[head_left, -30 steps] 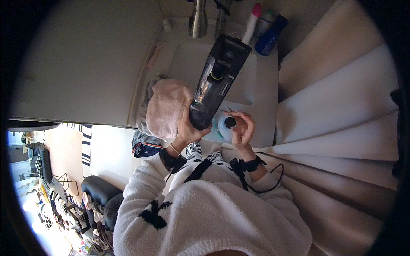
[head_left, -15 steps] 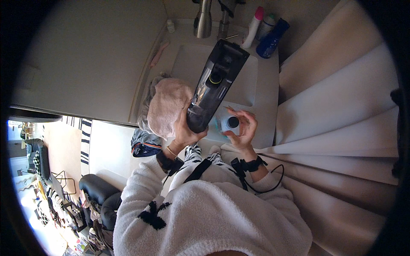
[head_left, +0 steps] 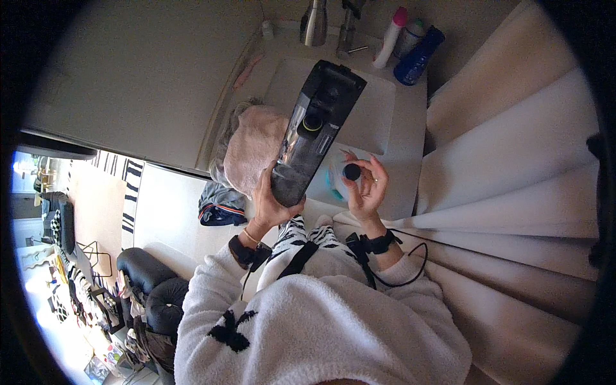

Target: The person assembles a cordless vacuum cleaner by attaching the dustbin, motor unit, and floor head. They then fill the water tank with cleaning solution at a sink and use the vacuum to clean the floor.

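Observation:
My left hand grips the lower end of a long dark tank, its shell see-through in part, with a yellow-ringed round port on its side. The tank slants up and away over the basin. To its right, the fingers and thumb of my right hand curl round the top of a pale see-through bottle with teal markings. The bottle's black cap points up between them. Whether the cap is loose, I cannot tell. A pink towel lies just left of the tank.
Behind the tank is a white sink with a metal faucet. A steel bottle, a pink-capped white bottle and a blue bottle stand at its back. A pale curtain hangs on the right.
The tank in my left hand has shifted slightly left and tipped a little. My right hand and the black cap sit slightly higher in view. The whole view has moved a bit.

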The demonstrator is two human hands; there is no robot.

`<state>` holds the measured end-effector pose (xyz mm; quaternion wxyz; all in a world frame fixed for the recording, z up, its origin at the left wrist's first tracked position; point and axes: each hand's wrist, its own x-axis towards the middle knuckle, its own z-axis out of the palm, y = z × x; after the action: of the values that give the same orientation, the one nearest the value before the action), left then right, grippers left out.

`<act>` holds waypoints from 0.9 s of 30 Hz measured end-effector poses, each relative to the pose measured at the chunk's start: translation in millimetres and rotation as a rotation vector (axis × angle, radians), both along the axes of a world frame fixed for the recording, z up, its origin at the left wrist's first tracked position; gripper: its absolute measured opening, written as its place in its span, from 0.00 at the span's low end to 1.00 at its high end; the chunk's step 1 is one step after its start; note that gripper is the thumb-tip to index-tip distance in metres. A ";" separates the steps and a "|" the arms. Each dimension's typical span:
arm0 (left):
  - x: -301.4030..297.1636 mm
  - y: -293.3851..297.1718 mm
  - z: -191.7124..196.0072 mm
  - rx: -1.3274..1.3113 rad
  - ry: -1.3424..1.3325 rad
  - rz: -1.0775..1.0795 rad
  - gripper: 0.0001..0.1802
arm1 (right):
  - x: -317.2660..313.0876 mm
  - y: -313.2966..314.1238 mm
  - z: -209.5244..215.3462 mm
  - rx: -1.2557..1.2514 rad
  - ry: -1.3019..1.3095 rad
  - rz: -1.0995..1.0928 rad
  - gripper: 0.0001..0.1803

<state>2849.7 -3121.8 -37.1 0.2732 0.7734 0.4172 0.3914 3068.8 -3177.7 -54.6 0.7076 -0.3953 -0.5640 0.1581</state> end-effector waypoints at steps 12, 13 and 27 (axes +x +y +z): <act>-32.6 -11.1 0.9 -0.071 0.040 -0.009 0.53 | -12.0 5.0 6.8 -0.032 0.053 -0.107 0.41; -35.9 -8.6 0.9 -0.063 0.056 -0.006 0.53 | -13.4 5.9 7.0 -0.044 0.047 -0.131 0.41; -87.0 27.5 15.3 -0.055 0.086 -0.160 0.54 | -43.1 4.9 13.3 -0.078 -0.019 -0.429 0.41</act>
<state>2762.7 -3094.3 -21.8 0.3066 0.8125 0.3761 0.3230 3025.7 -3172.8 -41.3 0.7038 -0.5349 -0.4670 0.0220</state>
